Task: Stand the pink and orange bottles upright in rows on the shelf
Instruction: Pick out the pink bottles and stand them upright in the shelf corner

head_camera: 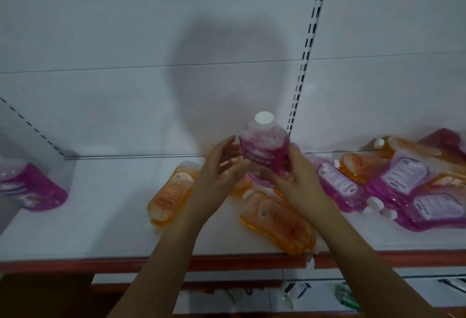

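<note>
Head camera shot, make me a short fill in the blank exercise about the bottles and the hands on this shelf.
1. The right hand grips a ____ bottle with a white cap.
2. The left hand beside the held bottle is ____.
3. The orange bottle below the left hand is lying ____.

Missing words: pink; open; flat

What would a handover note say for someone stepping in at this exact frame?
Right hand grips the pink bottle, upright, cap up, above the shelf. Left hand is open beside it, fingers spread.
Done: no row visible yet; one pink bottle at far left leans.
Left: set this bottle down, then stand the orange bottles lying in the middle and the mixed pile at right.
</note>
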Demonstrator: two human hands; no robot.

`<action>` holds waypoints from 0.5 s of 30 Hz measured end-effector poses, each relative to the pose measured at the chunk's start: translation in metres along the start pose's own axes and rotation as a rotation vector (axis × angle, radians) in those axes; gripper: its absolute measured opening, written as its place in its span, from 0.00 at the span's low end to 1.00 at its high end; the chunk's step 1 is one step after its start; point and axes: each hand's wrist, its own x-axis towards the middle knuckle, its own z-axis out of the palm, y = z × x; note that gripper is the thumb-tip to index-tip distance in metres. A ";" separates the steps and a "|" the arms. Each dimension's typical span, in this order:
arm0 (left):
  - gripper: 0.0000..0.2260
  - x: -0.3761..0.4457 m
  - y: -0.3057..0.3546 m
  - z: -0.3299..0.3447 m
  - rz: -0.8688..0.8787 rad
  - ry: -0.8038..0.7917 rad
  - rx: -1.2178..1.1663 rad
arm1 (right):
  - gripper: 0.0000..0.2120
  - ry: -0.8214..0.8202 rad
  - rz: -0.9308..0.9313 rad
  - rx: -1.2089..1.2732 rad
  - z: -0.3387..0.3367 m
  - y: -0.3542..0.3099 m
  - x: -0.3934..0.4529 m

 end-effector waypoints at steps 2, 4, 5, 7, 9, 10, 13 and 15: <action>0.30 -0.009 -0.009 -0.020 -0.096 -0.016 -0.018 | 0.25 -0.046 0.012 0.100 0.018 -0.014 0.009; 0.24 -0.023 -0.016 -0.039 -0.157 -0.027 -0.118 | 0.24 -0.100 0.006 0.167 0.040 -0.029 0.017; 0.22 -0.029 -0.017 -0.048 -0.182 0.001 -0.193 | 0.23 -0.128 -0.005 0.186 0.052 -0.038 0.020; 0.21 -0.040 -0.022 -0.070 -0.209 0.087 -0.302 | 0.22 -0.184 -0.040 0.220 0.076 -0.056 0.025; 0.20 -0.050 -0.027 -0.095 -0.206 0.158 -0.320 | 0.20 -0.246 -0.085 0.239 0.101 -0.071 0.029; 0.19 -0.055 -0.030 -0.108 -0.206 0.187 -0.306 | 0.19 -0.267 -0.099 0.264 0.113 -0.078 0.032; 0.18 -0.072 -0.045 -0.146 -0.218 0.272 -0.264 | 0.22 -0.319 -0.110 0.296 0.145 -0.094 0.045; 0.19 -0.082 -0.056 -0.167 -0.223 0.324 -0.238 | 0.24 -0.375 -0.146 0.238 0.162 -0.103 0.053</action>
